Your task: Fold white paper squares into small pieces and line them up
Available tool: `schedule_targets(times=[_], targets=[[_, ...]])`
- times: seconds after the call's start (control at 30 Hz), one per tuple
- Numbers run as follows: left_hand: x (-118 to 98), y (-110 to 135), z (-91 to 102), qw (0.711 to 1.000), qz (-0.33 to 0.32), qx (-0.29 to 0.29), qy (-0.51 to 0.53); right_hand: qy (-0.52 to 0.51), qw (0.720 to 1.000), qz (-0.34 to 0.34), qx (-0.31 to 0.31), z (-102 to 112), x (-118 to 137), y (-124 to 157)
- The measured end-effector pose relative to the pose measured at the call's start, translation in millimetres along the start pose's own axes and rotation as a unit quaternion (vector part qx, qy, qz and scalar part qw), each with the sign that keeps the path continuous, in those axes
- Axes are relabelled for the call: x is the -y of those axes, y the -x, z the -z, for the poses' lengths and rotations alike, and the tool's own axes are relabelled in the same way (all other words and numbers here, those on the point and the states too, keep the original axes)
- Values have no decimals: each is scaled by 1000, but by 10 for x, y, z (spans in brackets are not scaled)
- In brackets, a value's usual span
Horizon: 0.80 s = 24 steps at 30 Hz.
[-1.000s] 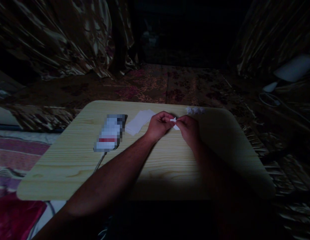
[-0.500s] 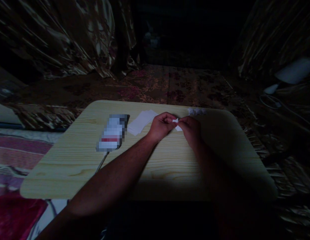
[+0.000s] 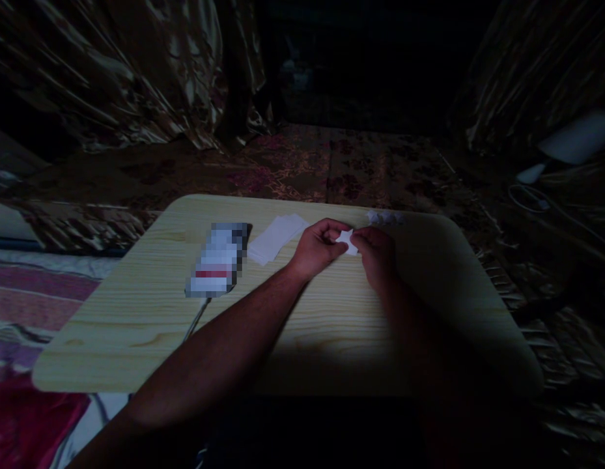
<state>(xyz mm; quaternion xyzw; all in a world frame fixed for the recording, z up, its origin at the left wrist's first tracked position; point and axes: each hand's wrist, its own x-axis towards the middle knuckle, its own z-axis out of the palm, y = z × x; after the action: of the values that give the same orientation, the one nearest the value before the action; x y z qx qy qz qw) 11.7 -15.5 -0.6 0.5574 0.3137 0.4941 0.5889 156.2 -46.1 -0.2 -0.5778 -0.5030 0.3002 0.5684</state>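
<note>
A small white folded paper star point(image 3: 348, 241) is pinched from both sides above the wooden table. My left hand point(image 3: 318, 247) grips its left edge between thumb and fingers. On the other side, my right hand point(image 3: 378, 253) pinches its right edge, closed and in shadow. Just left of my left hand lies a stack of white paper sheets point(image 3: 277, 239), slightly fanned. Beyond my right hand, a row of small white paper stars point(image 3: 385, 217) rests near the table's far edge.
The pale wooden table point(image 3: 302, 326) has rounded corners. A phone point(image 3: 218, 259), its screen blurred out, lies on the left with a cable point(image 3: 197, 319) running toward me. A white lamp point(image 3: 578, 138) stands at right. Patterned curtains point(image 3: 185, 65) hang behind.
My hands have moved slightly apart, and more of the paper star's face shows between them. The sheets, the phone and the row of stars have stayed in place.
</note>
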Motion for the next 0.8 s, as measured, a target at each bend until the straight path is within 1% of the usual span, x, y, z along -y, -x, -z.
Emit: schedule_targets(times=[0.13, 0.27, 0.33, 0.57, 0.67, 0.8], targets=[[0, 9, -6, 1000, 1, 0, 0, -9, 1000, -11, 13, 0, 8, 11], [-17, 26, -15, 1000, -5, 13, 10, 8, 1000, 15, 9, 14, 6, 14], [-30, 31, -20, 1000, -5, 14, 13, 3, 1000, 17, 4, 22, -9, 10], [-51, 22, -25, 1000, 9, -12, 21, -18, 1000, 6, 15, 16, -30, -6], [-45, 2, -16, 998, 14, -17, 56, -54, 998, -12, 17, 2, -30, -17], [-51, -36, 5, 992, 15, -58, 109, -155, 986, -62, 27, -7, -26, -36]])
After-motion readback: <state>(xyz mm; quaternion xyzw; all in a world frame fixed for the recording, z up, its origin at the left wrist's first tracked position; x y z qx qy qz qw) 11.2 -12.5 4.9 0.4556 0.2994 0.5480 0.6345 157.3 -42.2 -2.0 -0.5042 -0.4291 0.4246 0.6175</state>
